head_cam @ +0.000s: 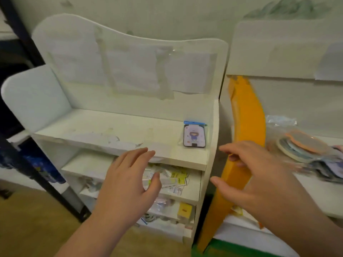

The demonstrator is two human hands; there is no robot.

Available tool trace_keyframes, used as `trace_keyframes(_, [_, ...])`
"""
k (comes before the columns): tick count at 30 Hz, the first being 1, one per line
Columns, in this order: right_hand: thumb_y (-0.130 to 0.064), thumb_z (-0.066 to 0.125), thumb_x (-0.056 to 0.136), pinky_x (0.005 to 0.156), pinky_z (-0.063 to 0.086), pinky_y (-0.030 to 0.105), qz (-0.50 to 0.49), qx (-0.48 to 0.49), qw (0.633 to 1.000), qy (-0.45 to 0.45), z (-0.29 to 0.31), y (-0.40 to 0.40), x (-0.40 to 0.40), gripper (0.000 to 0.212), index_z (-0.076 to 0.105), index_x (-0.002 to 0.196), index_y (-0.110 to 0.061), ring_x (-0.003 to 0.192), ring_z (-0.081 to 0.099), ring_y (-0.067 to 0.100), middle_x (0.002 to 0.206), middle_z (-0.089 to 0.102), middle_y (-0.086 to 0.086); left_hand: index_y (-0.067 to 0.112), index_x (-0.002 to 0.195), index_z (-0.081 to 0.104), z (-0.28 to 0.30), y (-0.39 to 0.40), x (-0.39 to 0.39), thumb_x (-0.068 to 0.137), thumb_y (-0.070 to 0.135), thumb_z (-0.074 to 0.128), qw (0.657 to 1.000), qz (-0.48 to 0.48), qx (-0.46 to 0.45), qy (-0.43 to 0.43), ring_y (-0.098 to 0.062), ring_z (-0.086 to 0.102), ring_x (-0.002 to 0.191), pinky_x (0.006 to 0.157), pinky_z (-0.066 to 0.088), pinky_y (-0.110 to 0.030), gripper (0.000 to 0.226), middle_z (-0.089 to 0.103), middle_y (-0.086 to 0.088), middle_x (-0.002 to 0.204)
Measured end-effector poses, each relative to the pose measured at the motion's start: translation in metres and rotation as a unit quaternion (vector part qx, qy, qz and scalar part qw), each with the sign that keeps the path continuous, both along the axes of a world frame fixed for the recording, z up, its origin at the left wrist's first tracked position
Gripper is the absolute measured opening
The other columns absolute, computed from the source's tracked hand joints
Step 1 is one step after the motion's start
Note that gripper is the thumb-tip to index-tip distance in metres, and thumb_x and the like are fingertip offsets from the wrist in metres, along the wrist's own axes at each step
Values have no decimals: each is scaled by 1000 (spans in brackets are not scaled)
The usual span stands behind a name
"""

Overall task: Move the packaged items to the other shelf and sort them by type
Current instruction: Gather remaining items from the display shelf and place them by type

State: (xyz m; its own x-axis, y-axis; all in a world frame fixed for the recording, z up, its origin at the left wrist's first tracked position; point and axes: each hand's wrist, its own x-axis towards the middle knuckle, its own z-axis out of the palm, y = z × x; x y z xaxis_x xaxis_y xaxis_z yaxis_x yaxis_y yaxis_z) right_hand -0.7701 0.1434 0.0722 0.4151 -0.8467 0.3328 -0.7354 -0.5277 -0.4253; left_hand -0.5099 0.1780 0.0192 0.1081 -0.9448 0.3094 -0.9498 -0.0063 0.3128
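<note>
White shelf (115,134) top: packet (194,135) stands lengthwise, up-left of right hand (256,179), nearer it than left hand (128,184); fingers of both spread, empty.

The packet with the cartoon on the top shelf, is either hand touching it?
Apart. The head view shows bare shelf board between the cartoon packet and the left hand, and the shelf's side panel between it and the right hand.

This looks like a small shop or its stockroom. Two white display shelves (118,127) stand side by side against a wall, the right one (315,191) with an orange side panel (246,127). Small bagged goods (194,135) lie on them, with more packets (172,179) on lower levels. Paper sheets (133,71) are taped to the back board.
</note>
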Motion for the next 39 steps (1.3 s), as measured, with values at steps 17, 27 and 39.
trace_keyframes(17, [-66, 58, 83, 102, 40, 17, -73, 134, 987, 57, -48, -75, 97, 68, 31, 142, -47, 124, 37, -6, 137, 37, -31, 32, 149, 41, -43, -116, 74, 90, 56, 53, 992, -104, 69, 7, -8, 28, 145, 118, 24, -27, 65, 39, 13, 154])
trace_keyframes(27, [-59, 61, 82, 90, 43, 15, -122, 173, 977, 35, -56, -120, 115, 52, 37, 128, -52, 111, 44, -6, 119, 42, -32, 23, 144, 49, -89, -247, 8, 83, 58, 62, 944, -318, 91, 5, -24, 40, 142, 113, 38, -44, 72, 45, -1, 153])
trace_keyframes(39, [-58, 62, 84, 86, 44, 13, -263, 222, 939, 7, -75, -121, 145, 53, 34, 129, -53, 106, 44, -10, 112, 38, -39, 12, 152, 36, -105, -302, 21, 101, 34, 47, 851, -480, -18, -214, -47, 52, 125, 85, 53, -49, 57, 50, -28, 141])
